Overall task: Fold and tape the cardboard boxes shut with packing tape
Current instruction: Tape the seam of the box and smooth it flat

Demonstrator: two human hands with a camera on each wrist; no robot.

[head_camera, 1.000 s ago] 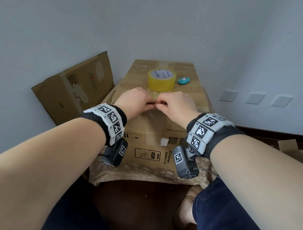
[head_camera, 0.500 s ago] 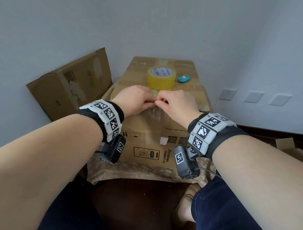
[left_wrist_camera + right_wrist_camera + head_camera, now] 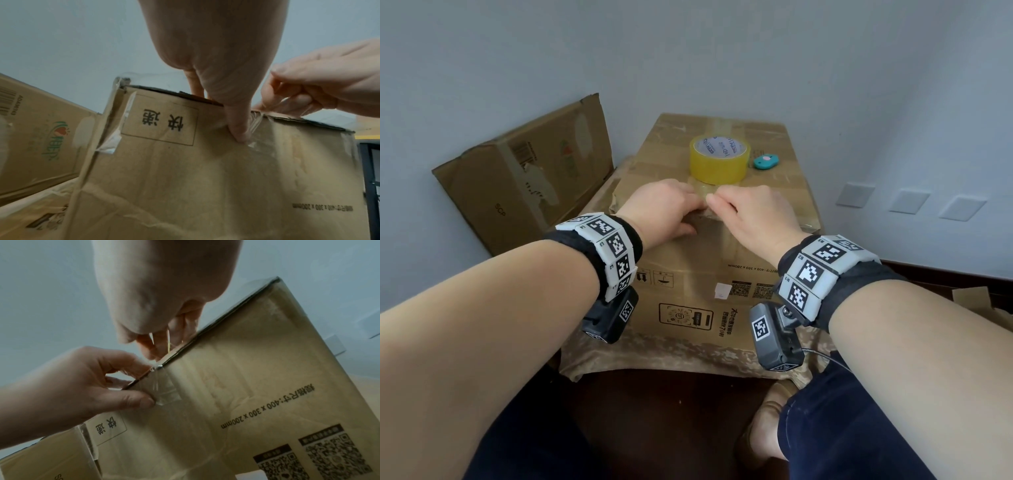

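Note:
A closed cardboard box [image 3: 688, 274] stands in front of me, its printed front face [image 3: 257, 386] toward me. A clear tape strip [image 3: 166, 391] folds over its near top edge. My left hand [image 3: 698, 205] clamps that edge, with the thumb [image 3: 238, 126] pressing the strip's end onto the front face and the fingers on top. My right hand [image 3: 714, 202] pinches the tape [image 3: 255, 123] just above the edge, knuckles close to the left hand. A yellow tape roll [image 3: 719, 159] sits on the box top just beyond my hands.
A small teal cutter [image 3: 766, 161] lies to the right of the roll. Another cardboard box [image 3: 524, 178] leans against the wall at the left. The box rests on a cloth-covered table [image 3: 671, 356]. A cardboard piece [image 3: 972, 298] lies at the right, and my knees are below.
Both hands stay together at the box's near top edge and have barely moved. The head view has shifted slightly.

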